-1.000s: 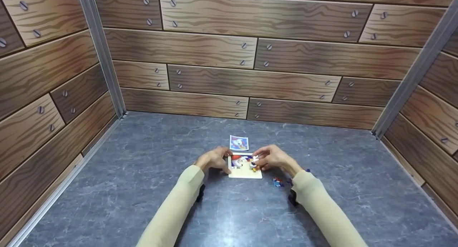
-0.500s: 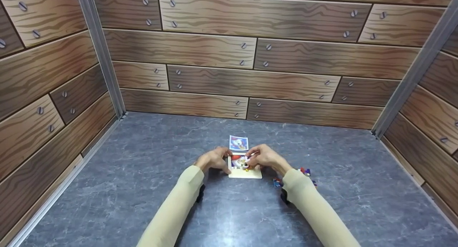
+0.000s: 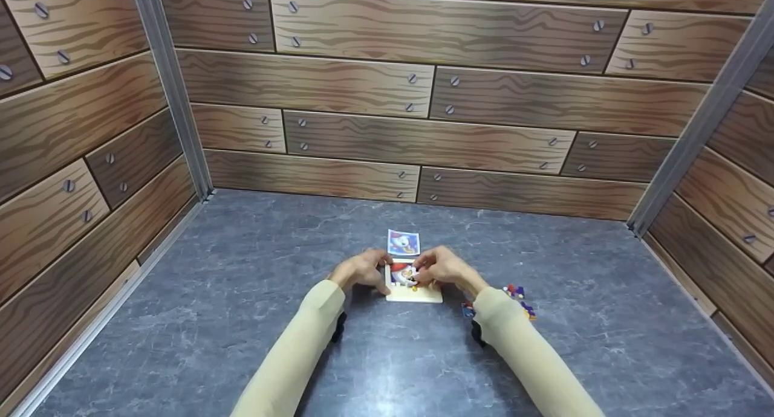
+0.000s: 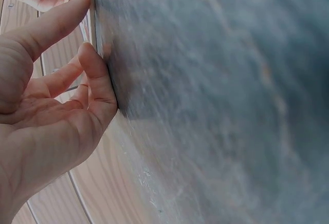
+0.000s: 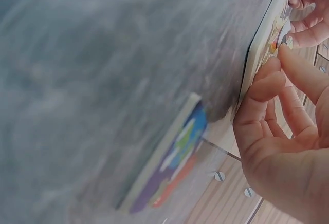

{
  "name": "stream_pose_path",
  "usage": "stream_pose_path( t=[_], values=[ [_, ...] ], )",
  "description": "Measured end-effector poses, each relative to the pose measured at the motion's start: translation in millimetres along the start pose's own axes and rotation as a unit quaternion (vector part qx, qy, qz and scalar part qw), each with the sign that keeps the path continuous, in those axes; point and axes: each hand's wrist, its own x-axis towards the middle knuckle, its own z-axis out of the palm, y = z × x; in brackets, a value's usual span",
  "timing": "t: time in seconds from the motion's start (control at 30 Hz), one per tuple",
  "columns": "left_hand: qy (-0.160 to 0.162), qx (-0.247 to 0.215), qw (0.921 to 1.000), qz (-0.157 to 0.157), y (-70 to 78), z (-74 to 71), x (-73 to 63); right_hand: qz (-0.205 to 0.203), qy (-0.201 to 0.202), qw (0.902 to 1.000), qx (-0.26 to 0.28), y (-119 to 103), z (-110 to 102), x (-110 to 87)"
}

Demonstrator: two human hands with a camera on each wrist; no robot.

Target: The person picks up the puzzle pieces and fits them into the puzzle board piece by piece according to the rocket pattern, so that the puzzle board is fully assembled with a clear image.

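Note:
A pale wooden puzzle tray (image 3: pixel 417 295) lies flat on the table, its upper part filled with a red, white and blue picture. My left hand (image 3: pixel 363 269) holds the tray's left edge, thumb near the front corner and fingers near the back one. Over the tray, my right hand (image 3: pixel 444 267) pinches a small puzzle piece (image 5: pixel 280 35), mostly white with some orange and yellow, against the assembled part. Its fingers cover much of the tray's right side in the head view. Whether the piece is fully seated cannot be told.
Behind the tray lies a square picture card (image 3: pixel 403 242). Several loose puzzle pieces (image 3: pixel 514 291) sit to the right, partly hidden by the right sleeve; one purple and blue piece (image 5: pixel 172 160) shows near the right wrist. Wood-patterned walls (image 3: pixel 363 133) surround the table.
My right hand has moved left across the tray with the white piece, bringing it against the assembled part, and has stayed there over the last half second. The left hand keeps its place.

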Motion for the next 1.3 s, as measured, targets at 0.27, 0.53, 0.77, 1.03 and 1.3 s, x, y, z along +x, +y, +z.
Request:
stream_pose_path(
  t=[0.27,0.53,0.77,1.03,1.3],
  values=[
    [-0.002,-0.002,0.9999,-0.016,0.4,-0.7,0.5,0.012,-0.017,0.9998,-0.006,1.7,-0.7,3.4],
    [0.0,-0.006,0.9998,-0.017,1.6,-0.7,-0.8,0.005,-0.021,0.9996,-0.02,0.9,-1.0,4.9],
    [0.002,-0.001,0.9999,-0.01,1.2,-0.8,-0.7,0.014,-0.014,0.9996,-0.019,-0.8,-1.3,4.4],
    [0.003,-0.004,1.0,-0.003,1.2,-2.3,0.4,-0.032,-0.052,0.9978,-0.026,-2.3,-4.2,4.4],
    [0.001,0.006,1.0,0.002,1.4,-0.5,0.3,-0.059,-0.053,0.9957,-0.047,1.3,-2.3,4.3]
  ],
)
